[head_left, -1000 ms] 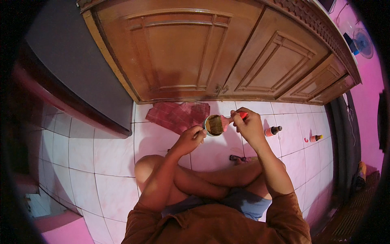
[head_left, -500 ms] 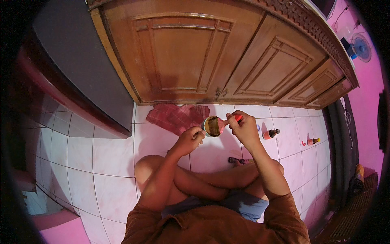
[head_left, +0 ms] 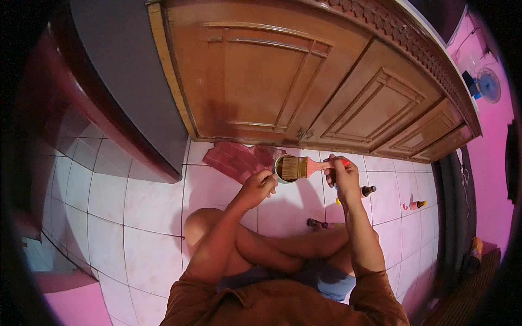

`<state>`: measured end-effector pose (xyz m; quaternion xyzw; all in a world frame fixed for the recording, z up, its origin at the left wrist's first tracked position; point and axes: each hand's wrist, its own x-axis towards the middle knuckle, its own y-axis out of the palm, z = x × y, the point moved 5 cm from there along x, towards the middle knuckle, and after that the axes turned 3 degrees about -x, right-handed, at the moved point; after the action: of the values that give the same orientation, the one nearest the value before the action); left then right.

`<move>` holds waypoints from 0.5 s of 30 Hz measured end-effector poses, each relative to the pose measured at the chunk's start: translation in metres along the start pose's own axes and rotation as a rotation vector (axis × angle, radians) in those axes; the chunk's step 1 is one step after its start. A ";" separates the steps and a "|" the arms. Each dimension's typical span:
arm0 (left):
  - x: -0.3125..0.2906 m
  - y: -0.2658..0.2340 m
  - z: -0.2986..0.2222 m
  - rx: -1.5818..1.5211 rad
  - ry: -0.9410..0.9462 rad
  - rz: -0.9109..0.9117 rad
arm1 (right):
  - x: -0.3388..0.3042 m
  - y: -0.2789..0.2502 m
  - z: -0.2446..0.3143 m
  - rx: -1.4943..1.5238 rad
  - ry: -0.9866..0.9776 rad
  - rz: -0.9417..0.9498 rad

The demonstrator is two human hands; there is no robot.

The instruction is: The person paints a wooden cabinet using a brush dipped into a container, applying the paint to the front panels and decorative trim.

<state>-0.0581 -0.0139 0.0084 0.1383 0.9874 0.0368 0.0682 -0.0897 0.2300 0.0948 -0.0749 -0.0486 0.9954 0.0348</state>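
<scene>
Right fingers [head_left: 338, 169] clamp the brush [head_left: 303, 167]; left fingers [head_left: 266, 182] grip the cup [head_left: 277, 164] beneath its bristles. Beyond both, no bristles touch the cabinet door [head_left: 255, 81]; how much is coated, I cannot tell.

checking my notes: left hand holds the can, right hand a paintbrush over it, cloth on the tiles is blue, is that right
Not blue: the head view shows the cloth on the tiles is red. The left hand holds the can, the right hand a paintbrush over it.
</scene>
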 end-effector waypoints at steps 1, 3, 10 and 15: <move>0.000 -0.002 0.001 -0.039 -0.005 -0.006 | 0.000 0.000 -0.006 0.095 0.061 -0.027; -0.001 -0.008 -0.001 -0.041 0.014 -0.026 | 0.000 0.002 -0.012 0.122 0.094 -0.032; -0.009 -0.026 -0.010 -0.201 0.004 -0.148 | 0.009 0.023 -0.047 0.569 0.364 0.026; -0.017 -0.039 -0.022 -0.226 0.061 -0.173 | 0.013 0.046 -0.054 0.762 0.441 0.124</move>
<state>-0.0559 -0.0572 0.0287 0.0427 0.9868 0.1458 0.0560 -0.0968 0.1900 0.0356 -0.2703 0.3349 0.9026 0.0099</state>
